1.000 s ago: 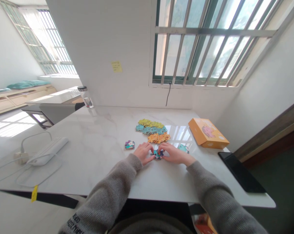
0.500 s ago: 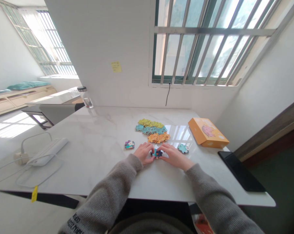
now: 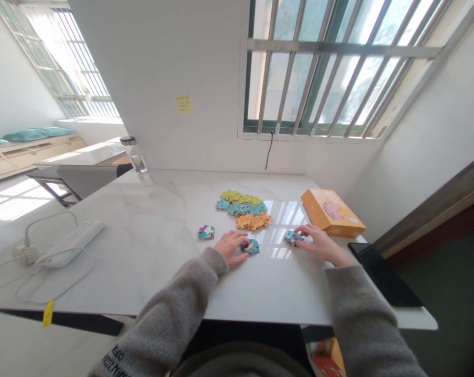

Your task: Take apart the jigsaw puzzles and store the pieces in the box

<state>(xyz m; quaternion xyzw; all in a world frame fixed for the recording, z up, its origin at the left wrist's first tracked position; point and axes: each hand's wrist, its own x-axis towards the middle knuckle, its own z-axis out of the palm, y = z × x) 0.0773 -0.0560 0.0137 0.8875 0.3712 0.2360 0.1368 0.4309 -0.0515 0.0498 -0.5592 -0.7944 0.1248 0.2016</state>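
Note:
My left hand (image 3: 232, 248) rests on the table, thumb and fingers closed round the left side of a small stack of dark blue puzzle pieces (image 3: 253, 246). Off to the right, my right hand (image 3: 317, 243) pinches a puzzle piece (image 3: 295, 237) at the small light-blue pile; whether it touches the pieces beneath I cannot tell. Left of my left hand lies another short stack of purple, white and teal puzzle pieces (image 3: 206, 232). Beyond both hands are heaps of yellow-green pieces (image 3: 240, 197), teal pieces (image 3: 244, 208) and orange pieces (image 3: 254, 221), grey or coloured side up.
An orange box (image 3: 333, 212) stands at the right, with a black tablet-like slab (image 3: 384, 275) near the table's right edge. At the left lie a white power strip (image 3: 74, 243) and cables. A clear bottle (image 3: 134, 154) stands at the far left corner.
My right hand has left the middle stack and moved right to the light-blue pile. My left hand stays at the middle stack, whose top now shows a different picture.

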